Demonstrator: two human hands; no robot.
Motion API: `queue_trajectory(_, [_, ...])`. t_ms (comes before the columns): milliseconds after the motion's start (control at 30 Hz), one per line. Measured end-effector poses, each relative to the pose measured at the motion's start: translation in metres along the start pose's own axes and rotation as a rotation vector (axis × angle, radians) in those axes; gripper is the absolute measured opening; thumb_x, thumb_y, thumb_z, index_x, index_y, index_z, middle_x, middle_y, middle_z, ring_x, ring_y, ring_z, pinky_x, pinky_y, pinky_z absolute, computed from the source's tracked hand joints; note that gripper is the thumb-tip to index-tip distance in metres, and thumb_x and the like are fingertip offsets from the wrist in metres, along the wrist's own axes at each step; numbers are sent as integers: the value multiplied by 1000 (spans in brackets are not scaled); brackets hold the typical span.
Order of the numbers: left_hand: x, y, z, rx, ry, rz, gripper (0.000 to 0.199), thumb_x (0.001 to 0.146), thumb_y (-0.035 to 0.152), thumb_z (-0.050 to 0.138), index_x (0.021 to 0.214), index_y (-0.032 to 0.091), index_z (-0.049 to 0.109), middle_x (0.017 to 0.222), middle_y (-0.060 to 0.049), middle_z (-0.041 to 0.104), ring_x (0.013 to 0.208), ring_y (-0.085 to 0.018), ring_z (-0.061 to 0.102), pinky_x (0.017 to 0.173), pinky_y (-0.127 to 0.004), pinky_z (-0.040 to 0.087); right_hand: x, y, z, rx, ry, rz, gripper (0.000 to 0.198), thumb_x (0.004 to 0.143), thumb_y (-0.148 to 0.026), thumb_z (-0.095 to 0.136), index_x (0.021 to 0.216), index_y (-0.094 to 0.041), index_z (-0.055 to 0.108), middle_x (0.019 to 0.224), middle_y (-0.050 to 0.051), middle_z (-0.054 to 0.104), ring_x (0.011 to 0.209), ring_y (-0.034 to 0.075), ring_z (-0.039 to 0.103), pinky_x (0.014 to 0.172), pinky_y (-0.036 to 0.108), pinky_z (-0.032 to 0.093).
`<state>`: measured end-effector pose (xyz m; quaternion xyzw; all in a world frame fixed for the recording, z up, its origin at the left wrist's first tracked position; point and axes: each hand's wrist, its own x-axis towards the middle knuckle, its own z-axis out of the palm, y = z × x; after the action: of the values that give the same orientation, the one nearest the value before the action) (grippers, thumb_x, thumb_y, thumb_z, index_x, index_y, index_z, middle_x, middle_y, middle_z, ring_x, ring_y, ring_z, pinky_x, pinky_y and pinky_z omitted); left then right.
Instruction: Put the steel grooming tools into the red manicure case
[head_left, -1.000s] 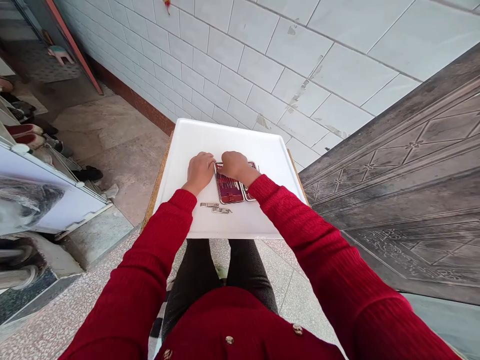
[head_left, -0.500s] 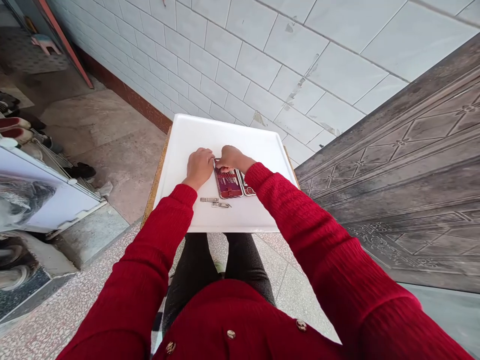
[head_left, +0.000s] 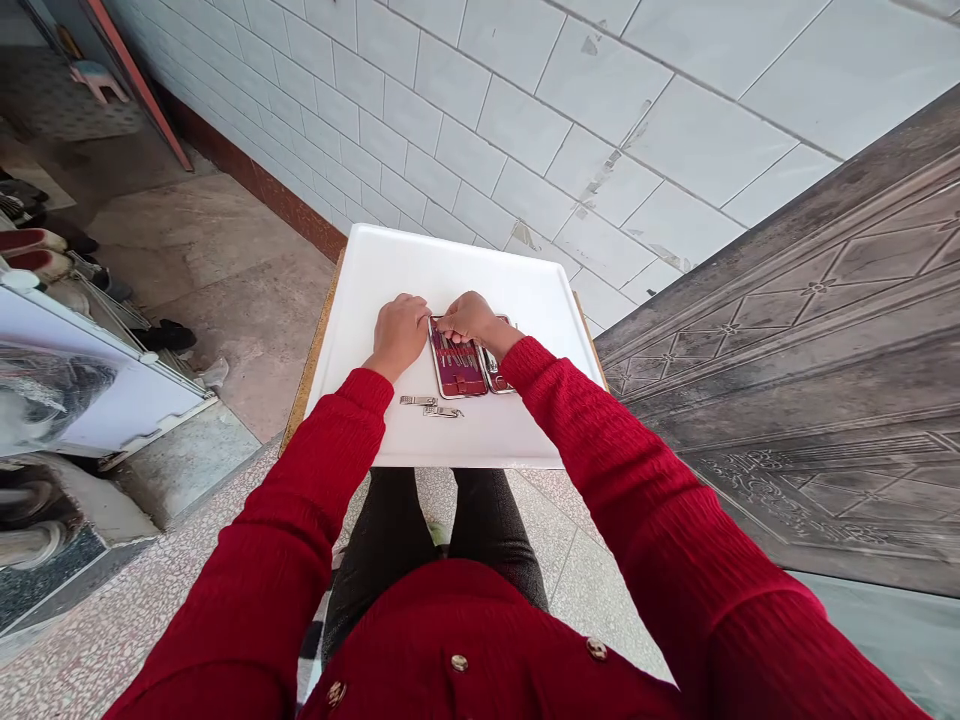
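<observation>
Case [head_left: 450, 380] open; long axis fore-and-aft, far end angled slightly left.

Both arms stretch forward and converge, the left arm [head_left: 300, 500] and right arm [head_left: 630, 470] bringing the hands close but apart, the left hand [head_left: 400, 330] back upward with fingers angled inward, the right hand [head_left: 466, 318] turned leftward, its fingers curled and bunched near the thumb.

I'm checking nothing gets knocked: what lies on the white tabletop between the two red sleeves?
In the head view, two nail clippers and the open case lie between them; the right hand partly covers the case.
</observation>
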<state>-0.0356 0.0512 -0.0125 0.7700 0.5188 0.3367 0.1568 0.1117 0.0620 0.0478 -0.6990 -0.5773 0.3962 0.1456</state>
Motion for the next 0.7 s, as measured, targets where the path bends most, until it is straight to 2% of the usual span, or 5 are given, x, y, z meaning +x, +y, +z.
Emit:
queue_trajectory(200, [-1,1,-1,14,6,-2,30,92,10,47,85,24,73,110,-8,76,121,-29,64,106,-51,51,8,-1,-6,109,-9,-28,30,83,-5,75,60,-15,60,45,-4,56,38,4,45,37,15,36])
queue_trajectory(333, [0,1,-2,8,1,-5,31,92,9,47,85,23,74,116,-8,76,120,-29,65,108,-51,51,20,-9,-19,110,57,-68,31,83,-4,71,58,-17,58,47,-4,56,42,5,46,42,17,38])
queue_trajectory(533, [-1,-2,-1,2,9,-17,31,92,9,48,84,24,74,119,-6,77,124,-27,64,110,-50,50,45,-28,-39,-116,121,-118,26,83,-9,68,59,-18,61,56,2,61,53,11,52,56,24,47])
queue_trajectory(700, [0,-5,1,-3,14,-21,30,92,10,50,86,25,75,122,-5,77,125,-27,64,111,-50,50,64,-33,-35,-281,86,-86,25,84,-11,68,60,-17,64,60,3,63,54,12,51,61,26,49])
